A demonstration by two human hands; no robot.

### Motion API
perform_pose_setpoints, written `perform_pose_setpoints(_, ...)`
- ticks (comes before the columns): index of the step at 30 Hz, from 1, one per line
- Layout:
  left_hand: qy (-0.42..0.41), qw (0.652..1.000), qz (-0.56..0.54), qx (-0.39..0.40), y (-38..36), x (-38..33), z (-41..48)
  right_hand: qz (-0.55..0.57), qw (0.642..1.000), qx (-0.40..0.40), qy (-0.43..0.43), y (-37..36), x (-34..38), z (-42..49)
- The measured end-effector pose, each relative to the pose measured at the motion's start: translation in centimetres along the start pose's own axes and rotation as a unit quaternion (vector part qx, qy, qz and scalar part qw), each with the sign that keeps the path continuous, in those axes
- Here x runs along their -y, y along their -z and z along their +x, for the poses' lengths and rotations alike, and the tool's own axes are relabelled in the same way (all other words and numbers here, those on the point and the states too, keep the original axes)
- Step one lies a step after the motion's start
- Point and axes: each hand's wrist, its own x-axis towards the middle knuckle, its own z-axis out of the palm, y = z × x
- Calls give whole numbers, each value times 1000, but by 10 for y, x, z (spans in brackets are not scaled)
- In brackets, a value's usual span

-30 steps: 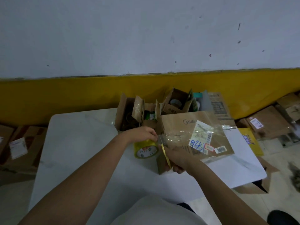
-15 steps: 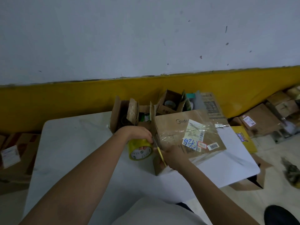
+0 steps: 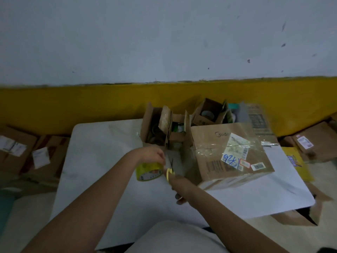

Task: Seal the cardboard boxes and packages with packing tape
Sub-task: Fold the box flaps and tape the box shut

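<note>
A brown cardboard box (image 3: pixel 215 143) with labels and clear tape on top lies on the white table (image 3: pixel 102 154). My left hand (image 3: pixel 151 155) grips a yellow roll of packing tape (image 3: pixel 148 173) just left of the box. My right hand (image 3: pixel 179 185) holds yellow-handled scissors (image 3: pixel 170 170), blades pointing up between the roll and the box. A strip of clear tape seems to run from the roll toward the box, faint in the dim light.
Several small open cardboard boxes (image 3: pixel 164 125) stand at the table's far edge against the yellow wall band. More boxes lie on the floor at the left (image 3: pixel 16 150) and right (image 3: pixel 313 143). A yellow package (image 3: pixel 295 161) sits beside the table's right edge.
The scissors have come away from the box's left edge and now stand between roll and box. The roll has pulled slightly away from the box to the left.
</note>
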Motion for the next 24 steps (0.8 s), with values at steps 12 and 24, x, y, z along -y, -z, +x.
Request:
perform_pose_setpoints(12,127,884,-441,-93,-83,76,-85,-272,955,-113,14,-22,-77,104)
perform_pose_setpoints(24,107,801,-561,-178,-142,65,-115,-268,896,-15,355,-70,-9,50)
